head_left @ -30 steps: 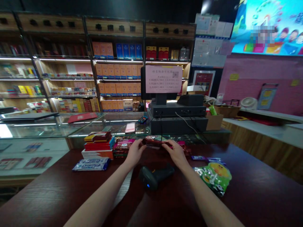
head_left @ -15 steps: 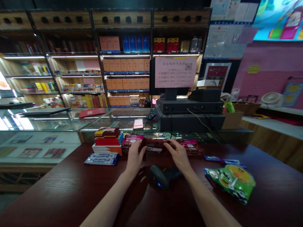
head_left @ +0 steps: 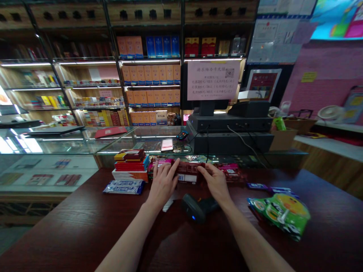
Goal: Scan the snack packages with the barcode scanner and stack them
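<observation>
A dark red package (head_left: 187,172) with a white label lies at the far edge of the brown table, between two pink-and-brown packs (head_left: 228,170). My left hand (head_left: 163,183) rests at its left end, fingers spread and pointing forward. At the right end, my right hand (head_left: 214,184) has thumb and fingers closed on the package's edge. Just in front of the hands lies a black scanner (head_left: 194,208) with a blue light. Beside my left wrist is a small white slip (head_left: 168,205).
Stacked boxes (head_left: 132,165) and blue-white packets (head_left: 124,187) lie left. A green bag (head_left: 280,215) and purple bars (head_left: 256,186) lie right. Behind stand a glass counter (head_left: 141,141), a monitor with a paper sign (head_left: 211,81) and a black cash drawer (head_left: 229,143).
My left hand has let go of the package and spread its fingers over its left end. The package now sits lower, its label more visible. The view has shifted slightly.
</observation>
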`<state>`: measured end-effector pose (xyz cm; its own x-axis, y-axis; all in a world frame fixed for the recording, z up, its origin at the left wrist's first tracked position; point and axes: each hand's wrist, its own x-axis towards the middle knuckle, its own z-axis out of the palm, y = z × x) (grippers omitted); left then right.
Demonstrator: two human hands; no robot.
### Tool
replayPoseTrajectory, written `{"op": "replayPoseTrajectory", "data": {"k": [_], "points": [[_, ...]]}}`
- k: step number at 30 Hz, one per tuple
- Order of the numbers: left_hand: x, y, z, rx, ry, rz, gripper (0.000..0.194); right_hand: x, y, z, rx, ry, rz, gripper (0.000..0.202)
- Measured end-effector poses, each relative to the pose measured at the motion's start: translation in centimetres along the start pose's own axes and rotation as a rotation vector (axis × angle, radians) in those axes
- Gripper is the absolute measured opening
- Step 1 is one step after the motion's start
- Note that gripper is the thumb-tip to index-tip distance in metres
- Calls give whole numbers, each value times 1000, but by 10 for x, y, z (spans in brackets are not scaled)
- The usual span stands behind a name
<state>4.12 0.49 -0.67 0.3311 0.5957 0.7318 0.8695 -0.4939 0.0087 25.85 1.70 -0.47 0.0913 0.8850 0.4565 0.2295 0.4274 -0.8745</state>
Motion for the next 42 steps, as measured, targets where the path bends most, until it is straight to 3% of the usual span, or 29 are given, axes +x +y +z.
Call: {"op": "replayPoseTrajectory", "data": {"k": [5,8,18,25,33,35,40,42], "points": [[-3,-3,-2,-9,-61,25,97,-1,0,1,12,3,18,40],[-4,-4,0,19,-62,11,102,-3,-2,3,-4,0,17,40],[-7,-5,-2,15,27,11,88,-1,4,8,54,-55,30,34],[-8,-12,-6,-15,21,35,85,-2,10,5,108,-142,52,51],[-12,-28,-2,-15,95,10,79,-4,13,-8,46,-238,55,53],[-12,-31,-3,-6,116,-5,79,-6,11,-20,-18,-315,41,54],[-14,-41,-6,17,140,-57,83,-18,1,-57,-197,-739,35,75],[-15,-44,-7,26,141,-73,85,-23,1,-64,-270,-813,44,81]]}}
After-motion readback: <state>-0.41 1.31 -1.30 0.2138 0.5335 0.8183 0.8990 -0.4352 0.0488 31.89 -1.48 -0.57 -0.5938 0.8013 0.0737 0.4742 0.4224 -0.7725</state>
